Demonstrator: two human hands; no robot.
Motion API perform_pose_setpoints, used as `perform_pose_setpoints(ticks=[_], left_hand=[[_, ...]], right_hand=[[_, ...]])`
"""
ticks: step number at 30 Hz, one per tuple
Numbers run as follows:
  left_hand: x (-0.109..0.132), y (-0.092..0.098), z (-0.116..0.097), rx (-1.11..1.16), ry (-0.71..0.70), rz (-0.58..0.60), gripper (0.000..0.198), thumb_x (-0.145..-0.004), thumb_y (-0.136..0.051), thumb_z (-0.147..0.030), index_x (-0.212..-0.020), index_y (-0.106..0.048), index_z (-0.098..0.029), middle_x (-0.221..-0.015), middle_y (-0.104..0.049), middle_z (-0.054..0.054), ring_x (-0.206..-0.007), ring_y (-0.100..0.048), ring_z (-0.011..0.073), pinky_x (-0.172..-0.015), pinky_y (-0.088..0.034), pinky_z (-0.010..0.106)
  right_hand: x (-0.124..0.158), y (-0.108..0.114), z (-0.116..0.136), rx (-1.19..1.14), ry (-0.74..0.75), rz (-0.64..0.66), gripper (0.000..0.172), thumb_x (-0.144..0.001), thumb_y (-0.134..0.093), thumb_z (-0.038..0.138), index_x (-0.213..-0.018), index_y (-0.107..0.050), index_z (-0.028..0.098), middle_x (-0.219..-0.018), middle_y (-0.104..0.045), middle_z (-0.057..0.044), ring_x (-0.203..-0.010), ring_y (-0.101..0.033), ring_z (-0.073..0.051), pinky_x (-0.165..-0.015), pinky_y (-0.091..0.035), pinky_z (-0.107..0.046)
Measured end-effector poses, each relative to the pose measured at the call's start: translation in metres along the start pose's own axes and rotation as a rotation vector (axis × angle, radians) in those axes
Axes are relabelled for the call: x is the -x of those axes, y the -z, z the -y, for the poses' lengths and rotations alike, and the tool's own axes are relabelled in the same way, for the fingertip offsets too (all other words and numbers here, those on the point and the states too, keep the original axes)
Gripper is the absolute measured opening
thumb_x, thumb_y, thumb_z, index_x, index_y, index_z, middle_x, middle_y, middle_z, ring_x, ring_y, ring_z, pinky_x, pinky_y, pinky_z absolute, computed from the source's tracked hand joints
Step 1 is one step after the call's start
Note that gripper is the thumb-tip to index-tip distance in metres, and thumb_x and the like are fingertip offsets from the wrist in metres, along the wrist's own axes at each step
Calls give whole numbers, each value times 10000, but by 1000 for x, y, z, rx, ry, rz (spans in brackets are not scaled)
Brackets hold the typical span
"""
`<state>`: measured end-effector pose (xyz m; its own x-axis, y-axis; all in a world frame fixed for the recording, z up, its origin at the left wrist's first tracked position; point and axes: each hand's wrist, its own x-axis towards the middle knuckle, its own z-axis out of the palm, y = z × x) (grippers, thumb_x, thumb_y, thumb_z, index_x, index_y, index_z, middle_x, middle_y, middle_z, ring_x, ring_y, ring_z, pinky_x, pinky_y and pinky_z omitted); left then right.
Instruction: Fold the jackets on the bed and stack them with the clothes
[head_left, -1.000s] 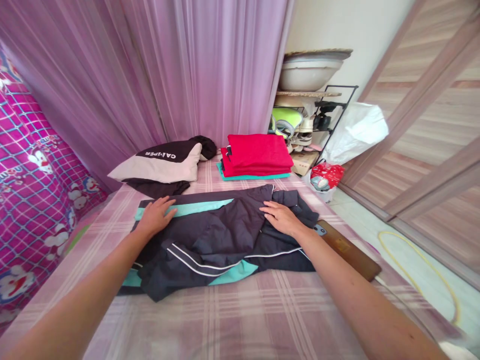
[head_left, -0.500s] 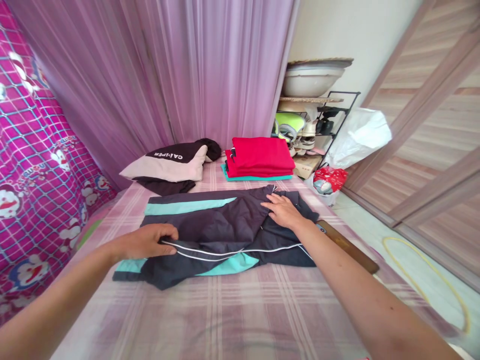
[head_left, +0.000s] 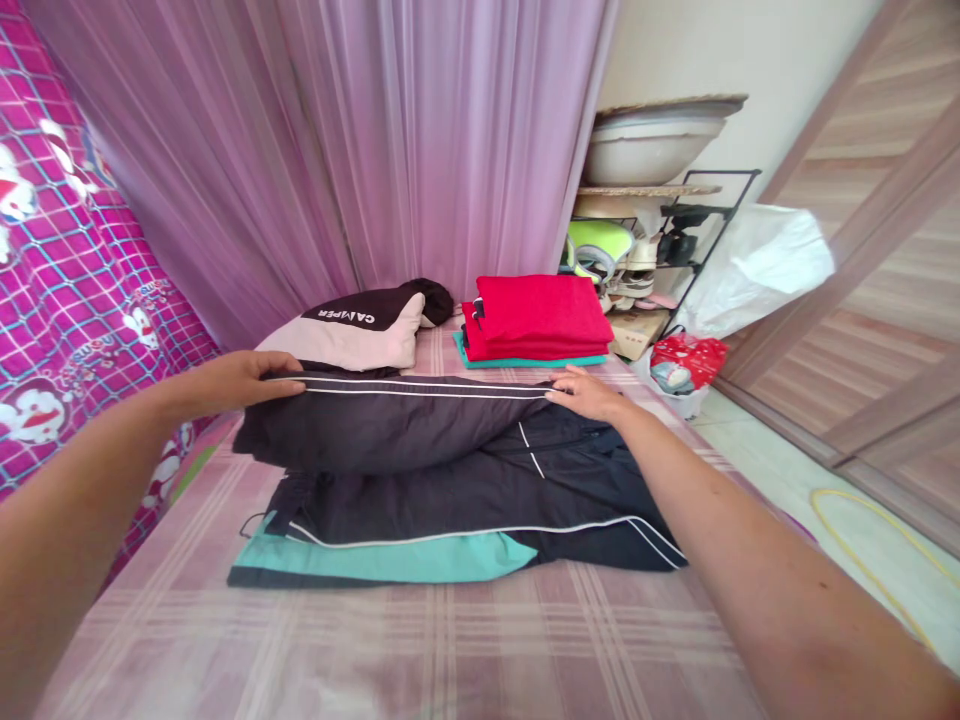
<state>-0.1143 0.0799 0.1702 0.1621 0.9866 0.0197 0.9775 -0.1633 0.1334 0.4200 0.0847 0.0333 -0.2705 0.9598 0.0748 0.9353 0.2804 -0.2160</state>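
A pair of dark track pants (head_left: 450, 500) with teal panels and white piping lies across the bed in front of me. One layer of it is lifted along its piped edge. My left hand (head_left: 251, 382) pinches that edge at the left end, thumb and fingers closed on the cloth. At the right end, my right hand (head_left: 586, 393) grips the same edge between thumb and fingertips. Between the hands the raised layer hangs in a long fold over the lower layer, which stays flat. A thin cord loop sticks out at the lower left.
Behind the pants are a folded red garment stack (head_left: 544, 320) and a black and pale pink garment (head_left: 360, 335). The plaid bedsheet (head_left: 465, 660) spreads underneath. Right of the bed stand a shoe rack (head_left: 694, 265), a white bag (head_left: 765, 265) and a wardrobe (head_left: 877, 300). Purple curtains (head_left: 450, 130) hang behind.
Both hands have moved away from me. The left raised the piped edge up and back, and the right has closed on that edge. The teal panel below is now more exposed.
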Motion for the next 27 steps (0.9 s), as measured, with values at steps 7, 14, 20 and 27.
perform_pose_setpoints(ticks=[7,14,20,27], left_hand=[[-41,-100,2,-112,-49,3,524,-895,-473,-360,-1339,-583,-105,-1394,-620,121,-1244,-580,251,-1100,-402,365],[-21,-167,-12,-165,8,-48,590,-940,-408,-515,-1481,-484,-292,-1608,-376,102,-1491,-294,353,-1157,-278,629],[-12,-167,-25,-207,38,3,680,-927,-387,-619,-1520,-424,-289,-1630,-323,121,-1508,-236,383,-1158,-198,686],[-11,-149,-71,-122,-146,-58,560,-955,-362,-469,-1365,-617,-185,-1554,-458,131,-1449,-378,329,-1207,-233,558]], right_hand=[[-16,-20,9,49,-145,17,328,-959,-500,400,-949,-776,223,-1262,-693,-75,-1297,-506,-288,-1096,-376,-445],[-13,-35,17,106,-219,-135,349,-970,-440,341,-1016,-770,239,-1324,-668,-63,-1368,-437,-319,-1111,-319,-521],[-18,-33,32,154,-323,-94,317,-925,-526,314,-1176,-710,262,-1455,-562,-78,-1422,-356,-351,-1119,-265,-616],[-34,-28,133,23,68,-196,446,-1001,-390,330,-1379,-595,215,-1537,-480,-91,-1430,-387,-259,-1185,-259,-458]])
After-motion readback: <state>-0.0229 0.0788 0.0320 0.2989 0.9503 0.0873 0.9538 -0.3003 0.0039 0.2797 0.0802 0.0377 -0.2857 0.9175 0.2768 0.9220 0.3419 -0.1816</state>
